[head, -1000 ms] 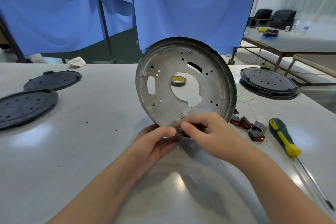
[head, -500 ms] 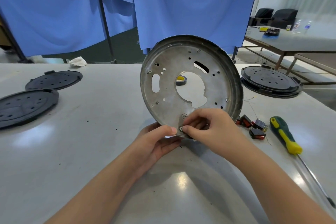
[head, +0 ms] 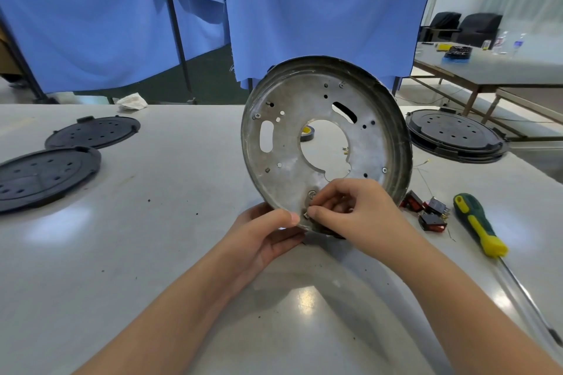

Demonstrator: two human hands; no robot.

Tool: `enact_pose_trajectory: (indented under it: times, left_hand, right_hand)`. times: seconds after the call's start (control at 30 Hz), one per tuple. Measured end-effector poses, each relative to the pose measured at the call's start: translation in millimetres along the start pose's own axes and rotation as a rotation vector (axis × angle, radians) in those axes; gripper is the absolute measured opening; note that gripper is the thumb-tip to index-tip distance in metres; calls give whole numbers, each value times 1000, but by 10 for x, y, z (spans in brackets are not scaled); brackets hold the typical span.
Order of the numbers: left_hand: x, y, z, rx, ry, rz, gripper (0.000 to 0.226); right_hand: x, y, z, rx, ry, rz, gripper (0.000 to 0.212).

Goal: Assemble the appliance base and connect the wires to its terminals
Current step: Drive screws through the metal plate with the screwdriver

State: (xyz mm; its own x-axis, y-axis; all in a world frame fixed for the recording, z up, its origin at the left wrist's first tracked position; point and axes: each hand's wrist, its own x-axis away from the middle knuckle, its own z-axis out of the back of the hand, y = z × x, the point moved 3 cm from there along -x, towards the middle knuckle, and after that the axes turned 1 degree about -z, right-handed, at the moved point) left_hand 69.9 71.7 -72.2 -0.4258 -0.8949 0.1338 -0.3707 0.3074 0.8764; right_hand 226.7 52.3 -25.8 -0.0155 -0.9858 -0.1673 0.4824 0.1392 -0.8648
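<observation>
Two bare arms reach in from the bottom over a grey table (head: 152,253). They meet at the low edge of a round metal base (head: 292,167), which stands up on its rim on the table, tilted a bit, with its flat side facing the person.

The left hand (head: 262,237) holds the base at the bottom. Its thumb lies on the front of the rim and its fingers curl round behind. The right hand (head: 356,213) is just beside it, to the right. Its fingers are bent and its fingertips pinch a small metal part (head: 306,215) at the base's bottom edge, just under a screw (head: 312,193). The part is too small to tell what it is.

The base has a big hole in the middle, some long slots and many little holes. Through the big hole you can see a tape roll (head: 307,134) lying on the table behind the base.

Just right of the base, on the table, sit three small black and red switches (head: 426,211). Thin wires (head: 422,167) run up from them, close to the base's right side. Right of the switches lies a screwdriver (head: 478,225) with a green and yellow handle, its tip pointing toward the person.

Well to the left of the base lie two black discs (head: 42,173), one behind the other. Behind the base on the right is a stack of black discs (head: 454,134) at the table's edge. Far behind the base hang blue curtains (head: 304,3). A white rag (head: 131,101) lies on the floor past the table's far edge, left of the base.
</observation>
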Motion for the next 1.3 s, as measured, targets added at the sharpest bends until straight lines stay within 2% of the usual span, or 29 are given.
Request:
enact_pose_trajectory:
  times: [0.07, 0.27, 0.37, 0.5, 0.67, 0.73, 0.87, 0.93, 0.97, 1.1, 1.2, 1.3]
  left_hand:
    - [-1, 1, 1, -3, -3, -1, 62]
    - [1, 4, 11, 26, -12, 3, 52]
    - [-4, 5, 18, 24, -6, 7, 58]
    - [-6, 11, 15, 7, -4, 7, 62]
    - [-13, 24, 8, -16, 20, -1, 56]
    - [-20, 29, 16, -16, 37, 3, 58]
    - [-19, 31, 34, 23, 54, 15, 51]
    - [-15, 39, 38, 40, 38, 19, 48]
    - [-15, 40, 38, 50, 26, 22, 43]
    - [-16, 37, 41, 81, -8, 30, 31]
    - [-22, 31, 40, 93, -15, 32, 31]
    - [-22, 29, 43, 102, -14, 39, 32]
  right_hand:
    - [-4, 2, -4, 11, 7, -4, 7]
    - [9, -1, -22, 128, 51, 41, 10]
    - [5, -7, -29, 177, 51, 54, 9]
    - [5, -16, -34, 149, 56, 55, 9]
    - [3, -52, 11, 90, 62, 114, 9]
    - [-9, -74, 80, 61, 125, 142, 10]
    - [-58, -69, 468, 164, 410, 139, 7]
    - [-101, -11, 727, 316, 499, 66, 2]
    - [-137, 52, 859, 430, 509, -2, 8]
    - [-262, 492, 1411, 866, 380, -427, 26]
    - [-197, 791, 1658, 971, 260, -654, 29]
    - [-132, 955, 1666, 968, 168, -737, 42]
